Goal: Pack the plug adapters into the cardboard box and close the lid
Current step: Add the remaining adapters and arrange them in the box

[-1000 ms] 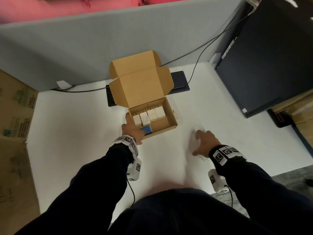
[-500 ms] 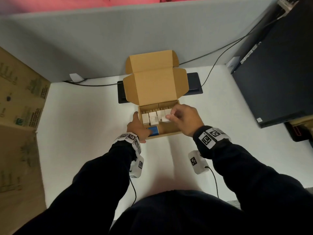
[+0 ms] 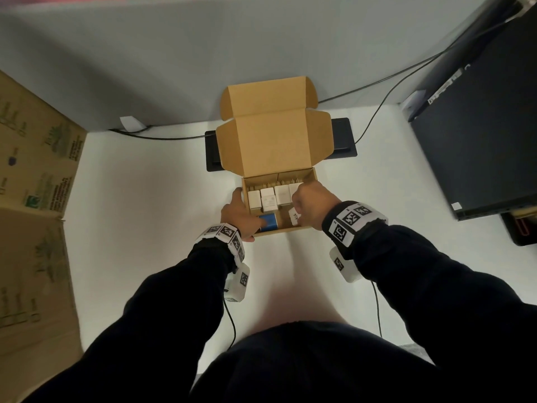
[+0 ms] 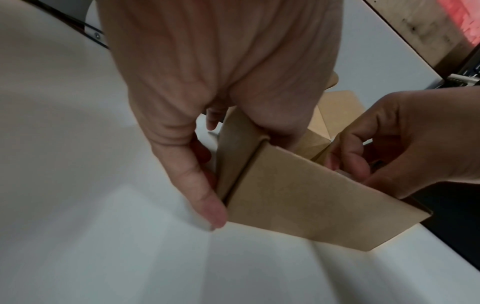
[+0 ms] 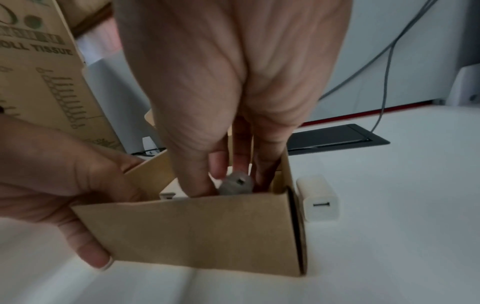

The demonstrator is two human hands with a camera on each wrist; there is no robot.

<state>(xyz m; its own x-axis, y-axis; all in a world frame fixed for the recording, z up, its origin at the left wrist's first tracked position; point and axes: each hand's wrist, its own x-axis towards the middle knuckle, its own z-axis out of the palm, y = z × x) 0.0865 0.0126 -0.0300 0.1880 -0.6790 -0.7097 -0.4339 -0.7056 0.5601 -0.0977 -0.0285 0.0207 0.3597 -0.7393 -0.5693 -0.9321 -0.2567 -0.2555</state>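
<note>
The cardboard box [image 3: 308,178] stands open on the white table, its lid [image 3: 274,141] upright behind. Several white plug adapters [image 3: 268,199] stand in a row inside it, and a blue adapter [image 3: 268,221] lies at the front left. My left hand [image 3: 239,215] grips the box's front left corner [image 4: 259,144], thumb inside and fingers outside. Inside the front right part, my right hand [image 3: 309,203] pinches a white adapter [image 3: 293,218], whose grey end [image 5: 236,184] shows between the fingers. Another white adapter [image 5: 319,198] lies on the table just right of the box.
A black desk hatch [image 3: 344,138] lies behind the box, with cables running along the grey partition [image 3: 203,59]. A dark monitor [image 3: 479,126] leans at the right. A large printed carton [image 3: 32,199] stands at the left edge.
My right hand left the table on the right, went over the box and now holds a white adapter low in its front right part. The left hand has stayed on the box corner.
</note>
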